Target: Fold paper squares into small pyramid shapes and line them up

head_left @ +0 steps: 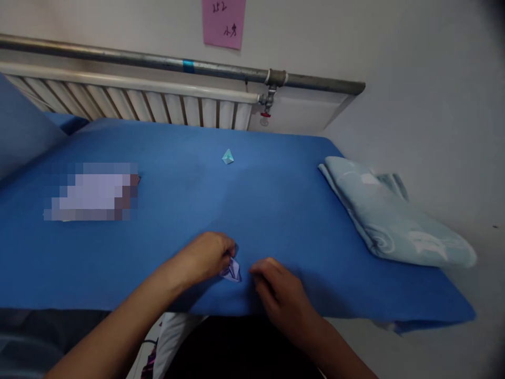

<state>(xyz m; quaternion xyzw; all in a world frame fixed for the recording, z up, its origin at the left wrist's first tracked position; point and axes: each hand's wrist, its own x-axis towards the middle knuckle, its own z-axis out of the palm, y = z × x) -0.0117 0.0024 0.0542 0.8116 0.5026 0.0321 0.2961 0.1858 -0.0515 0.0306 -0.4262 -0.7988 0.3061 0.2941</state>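
On the blue sheet near its front edge lies a small folded piece of purple paper [232, 271]. The fingers of my left hand [209, 255] are closed on its upper left side, hiding part of it. To the right of the paper, a short gap away, is my right hand [282, 287]. Its fingers are curled in, and I see nothing in them. Farther back, a small light-green folded paper piece [228, 157] sits by itself on the sheet.
A folded pale-green blanket [390, 221] lies at the right of the blue-covered bed [177, 173]. A pixelated pale item [94, 192] is on the left. Behind the bed are a white radiator [134, 105], a metal pipe [145, 60] and a red-handled valve [266, 114].
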